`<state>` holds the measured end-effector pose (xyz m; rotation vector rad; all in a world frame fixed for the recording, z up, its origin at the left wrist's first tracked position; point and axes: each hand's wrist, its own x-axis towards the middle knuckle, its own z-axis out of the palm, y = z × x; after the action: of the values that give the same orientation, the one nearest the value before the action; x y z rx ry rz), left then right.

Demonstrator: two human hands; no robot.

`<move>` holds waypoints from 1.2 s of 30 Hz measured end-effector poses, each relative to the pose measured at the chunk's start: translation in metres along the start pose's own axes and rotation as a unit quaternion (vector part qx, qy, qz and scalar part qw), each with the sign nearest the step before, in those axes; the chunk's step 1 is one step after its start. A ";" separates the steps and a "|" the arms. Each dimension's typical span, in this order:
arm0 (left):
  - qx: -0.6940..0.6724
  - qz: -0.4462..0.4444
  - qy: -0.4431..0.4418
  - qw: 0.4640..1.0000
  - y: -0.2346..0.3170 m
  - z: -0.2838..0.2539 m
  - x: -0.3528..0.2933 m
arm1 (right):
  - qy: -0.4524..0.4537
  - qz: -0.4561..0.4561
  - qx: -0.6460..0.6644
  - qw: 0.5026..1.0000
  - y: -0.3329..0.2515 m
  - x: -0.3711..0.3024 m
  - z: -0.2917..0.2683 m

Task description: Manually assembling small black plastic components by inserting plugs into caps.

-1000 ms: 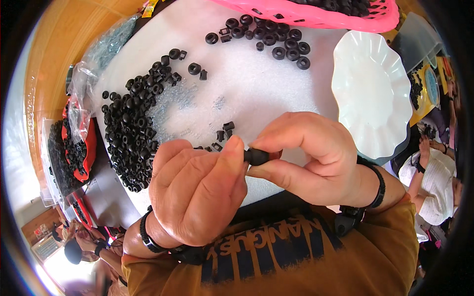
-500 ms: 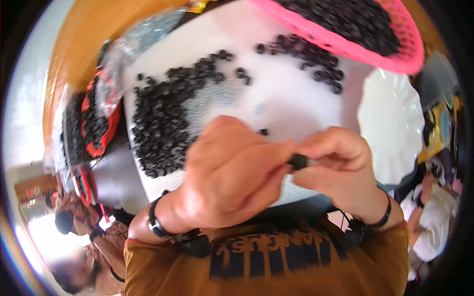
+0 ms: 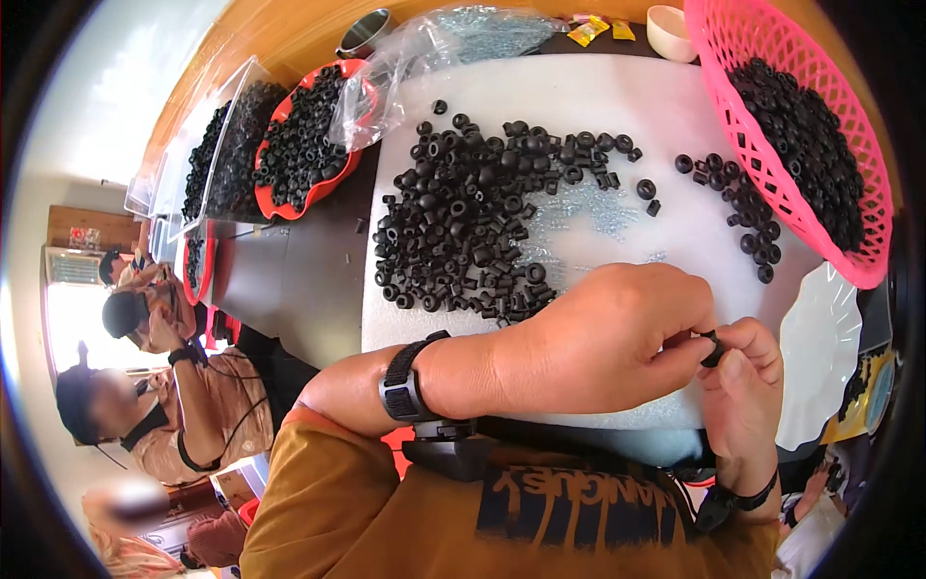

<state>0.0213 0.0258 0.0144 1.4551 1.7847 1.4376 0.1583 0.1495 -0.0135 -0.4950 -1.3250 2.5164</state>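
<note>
Over the near right part of a white foam board (image 3: 608, 92): two bare hands, together at the fingertips. Left hand (image 3: 617, 333): back turned up, fingers curled, tips pinched on one small black part (image 3: 712, 349). Right hand (image 3: 745, 396): thumb and finger closed on the same part from the right. Small black part: held between both hands, largely covered by fingers; exact shape cannot be told.

On the board, left half: one broad heap of black pieces (image 3: 449, 198), rings and short tubes mixed. At its right edge: a scatter of small clear bits (image 3: 579, 214). Farther right: a loose cluster of black rings (image 3: 748, 207), beside a pink lattice basket (image 3: 767, 183) of black pieces. Near the right hand: one white scalloped dish (image 3: 820, 357).

Left of the board: one red dish (image 3: 265, 200) of black pieces; one clear box (image 3: 222, 140), likewise stocked; one crumpled clear bag (image 3: 386, 87), overlapping the red dish. Beyond the far edge: yellow packets (image 3: 588, 32); one white cup (image 3: 672, 37). Far left: another person (image 3: 212, 425), dark cap.
</note>
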 end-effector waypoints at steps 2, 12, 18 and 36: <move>0.004 0.002 0.003 1.000 -0.002 0.001 -0.001 | -0.004 0.011 0.003 1.000 0.001 0.002 -0.001; 0.116 0.074 -0.007 0.990 -0.003 0.004 0.000 | 0.006 0.044 0.049 0.998 0.000 0.002 -0.003; 0.290 0.193 -0.018 0.937 -0.011 0.009 0.001 | 0.022 0.024 0.062 0.998 0.003 0.002 -0.008; 0.387 0.228 0.074 0.890 -0.019 0.031 -0.003 | -0.016 0.082 0.141 0.987 0.004 0.005 -0.018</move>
<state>0.0392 0.0383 -0.0150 2.3382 2.3813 1.0648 0.1611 0.1627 -0.0277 -0.5214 -0.9485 2.7960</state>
